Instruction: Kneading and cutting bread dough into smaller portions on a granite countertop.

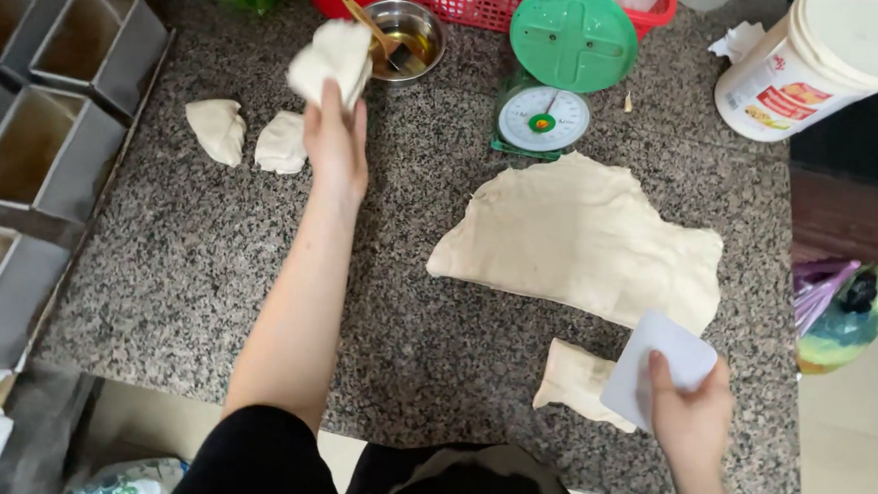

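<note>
While left hand (337, 136) fingers clamp dough piece (332, 59) above 2 lumps (250, 135) | right hand (689, 415) grips scraper (657, 379) beside cut dough (577, 382).

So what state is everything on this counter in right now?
Left hand: raised, holding dough piece.
Right hand: gripping white scraper.
Big dough sheet: spread flat, ragged edges.
Cut dough lump: lying beside scraper.
Two dough portions: resting apart.
Scale: pan empty.
Loaf tins: empty.
White tub: lidded.
</note>
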